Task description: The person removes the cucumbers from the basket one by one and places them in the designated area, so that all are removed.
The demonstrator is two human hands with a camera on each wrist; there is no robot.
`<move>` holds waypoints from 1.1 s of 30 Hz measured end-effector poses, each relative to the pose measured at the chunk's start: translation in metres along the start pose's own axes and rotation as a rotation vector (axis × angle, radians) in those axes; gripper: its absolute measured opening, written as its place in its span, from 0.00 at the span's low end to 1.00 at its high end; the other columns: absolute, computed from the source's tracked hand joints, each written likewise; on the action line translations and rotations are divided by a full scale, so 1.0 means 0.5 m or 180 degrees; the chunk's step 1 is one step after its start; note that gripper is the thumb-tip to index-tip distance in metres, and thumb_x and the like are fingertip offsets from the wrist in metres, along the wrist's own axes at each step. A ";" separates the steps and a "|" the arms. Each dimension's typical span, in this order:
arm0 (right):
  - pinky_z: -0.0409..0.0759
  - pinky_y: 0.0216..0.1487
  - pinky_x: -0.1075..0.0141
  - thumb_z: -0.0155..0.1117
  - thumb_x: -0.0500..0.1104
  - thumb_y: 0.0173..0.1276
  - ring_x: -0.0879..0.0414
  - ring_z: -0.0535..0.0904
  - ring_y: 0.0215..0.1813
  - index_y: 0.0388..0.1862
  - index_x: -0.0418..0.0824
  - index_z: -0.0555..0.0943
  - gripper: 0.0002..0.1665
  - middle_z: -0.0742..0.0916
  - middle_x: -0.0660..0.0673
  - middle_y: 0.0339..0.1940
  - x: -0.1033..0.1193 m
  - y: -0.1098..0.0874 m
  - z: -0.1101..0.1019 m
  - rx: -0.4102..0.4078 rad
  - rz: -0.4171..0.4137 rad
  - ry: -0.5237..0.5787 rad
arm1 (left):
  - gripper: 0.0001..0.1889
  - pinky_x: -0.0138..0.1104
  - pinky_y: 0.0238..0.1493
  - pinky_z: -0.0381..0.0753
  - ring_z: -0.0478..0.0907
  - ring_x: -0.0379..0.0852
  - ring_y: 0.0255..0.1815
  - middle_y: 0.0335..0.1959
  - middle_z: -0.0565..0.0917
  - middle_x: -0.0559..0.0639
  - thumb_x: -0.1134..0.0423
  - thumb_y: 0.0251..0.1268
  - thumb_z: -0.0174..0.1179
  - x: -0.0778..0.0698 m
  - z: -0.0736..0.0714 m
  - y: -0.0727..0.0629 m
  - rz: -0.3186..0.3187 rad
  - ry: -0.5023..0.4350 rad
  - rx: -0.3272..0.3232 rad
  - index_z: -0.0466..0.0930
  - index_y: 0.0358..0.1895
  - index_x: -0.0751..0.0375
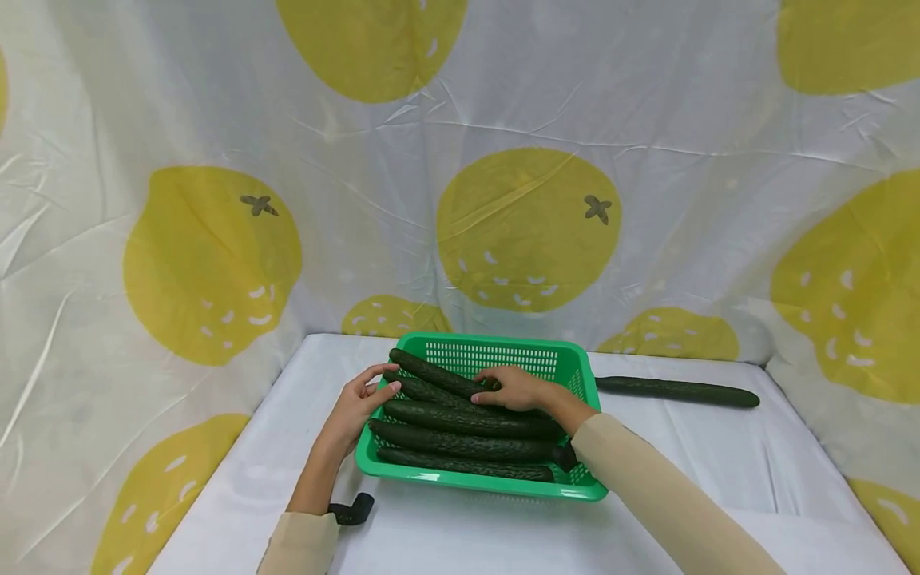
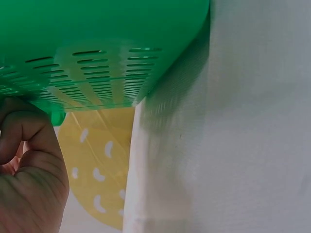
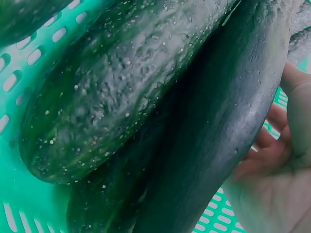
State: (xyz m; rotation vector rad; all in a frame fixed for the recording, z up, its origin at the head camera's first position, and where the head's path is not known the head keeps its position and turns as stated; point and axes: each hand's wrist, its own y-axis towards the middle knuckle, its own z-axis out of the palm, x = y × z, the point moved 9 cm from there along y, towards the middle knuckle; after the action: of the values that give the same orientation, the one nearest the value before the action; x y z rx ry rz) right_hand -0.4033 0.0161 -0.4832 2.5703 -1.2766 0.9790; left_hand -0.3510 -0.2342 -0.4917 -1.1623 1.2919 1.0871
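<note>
Several long dark-green cucumbers lie side by side in a green plastic basket point(image 1: 489, 481). My right hand point(image 1: 513, 389) reaches in from the right and grips the rearmost cucumber point(image 1: 431, 370) near its right end, thumb in front and fingers behind. In the right wrist view that hand point(image 3: 272, 184) curves along a smooth cucumber point(image 3: 228, 107), beside a bumpier one point(image 3: 112, 92). At the basket's left rim, my left hand point(image 1: 355, 407) pinches the left end of the second cucumber point(image 1: 424, 391) between thumb and fingers. In the left wrist view the left hand point(image 2: 34, 165) has bent fingers near the basket wall.
Another cucumber point(image 1: 679, 391) lies on the white-covered table point(image 1: 683, 455) right of the basket. Behind and at the sides hangs a pale cloth point(image 1: 374, 208) printed with yellow lemons. A black wrist device point(image 1: 352, 509) sits by the left sleeve.
</note>
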 end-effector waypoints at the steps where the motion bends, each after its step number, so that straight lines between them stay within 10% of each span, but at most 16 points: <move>1: 0.78 0.64 0.49 0.60 0.58 0.78 0.46 0.79 0.66 0.73 0.45 0.75 0.32 0.83 0.42 0.65 -0.001 0.000 0.000 -0.0008 0.0002 -0.0004 | 0.29 0.40 0.43 0.88 0.87 0.44 0.39 0.39 0.88 0.48 0.52 0.74 0.64 0.000 -0.001 0.001 0.0002 0.0002 -0.0003 0.69 0.72 0.56; 33: 0.77 0.53 0.51 0.62 0.56 0.77 0.49 0.75 0.57 0.73 0.46 0.75 0.30 0.79 0.42 0.61 0.049 -0.081 -0.126 -0.0699 -0.0083 0.0112 | 0.29 0.42 0.39 0.88 0.88 0.45 0.35 0.37 0.89 0.48 0.59 0.74 0.64 -0.004 -0.003 0.001 0.0071 0.0052 0.0028 0.68 0.73 0.60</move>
State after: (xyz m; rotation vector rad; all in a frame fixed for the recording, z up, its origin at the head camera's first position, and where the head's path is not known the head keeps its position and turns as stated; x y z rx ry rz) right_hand -0.3937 0.0482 -0.4119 2.3873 -1.2611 0.8248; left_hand -0.3515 -0.2356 -0.4893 -1.1547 1.3239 1.0891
